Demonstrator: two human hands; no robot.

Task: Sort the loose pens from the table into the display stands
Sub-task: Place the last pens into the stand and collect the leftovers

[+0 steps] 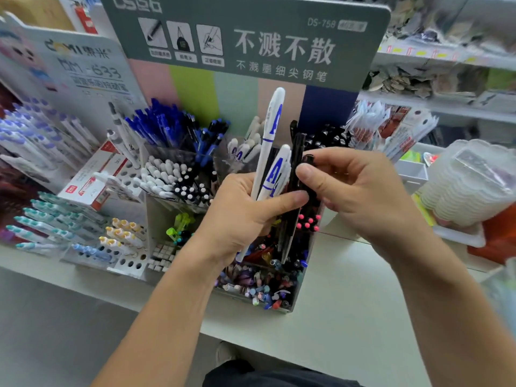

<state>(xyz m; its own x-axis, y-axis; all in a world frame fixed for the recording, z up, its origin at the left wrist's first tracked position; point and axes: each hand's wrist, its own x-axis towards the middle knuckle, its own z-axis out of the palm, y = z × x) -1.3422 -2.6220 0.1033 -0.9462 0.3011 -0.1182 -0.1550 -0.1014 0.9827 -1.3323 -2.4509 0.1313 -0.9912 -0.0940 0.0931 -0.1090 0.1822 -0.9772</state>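
The left hand gripped two white pens and a black pen upright over the display stand by the counter's near edge, while the right hand fingers (thumb and forefinger) pinched the black pen's upper barrel

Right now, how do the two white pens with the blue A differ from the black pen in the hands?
The two white pens with the blue A are pale and thick; the slim black pen is dark and thin. Only the left hand grips the white pair; the right hand also pinches the black one. All stand roughly upright in that left hand.
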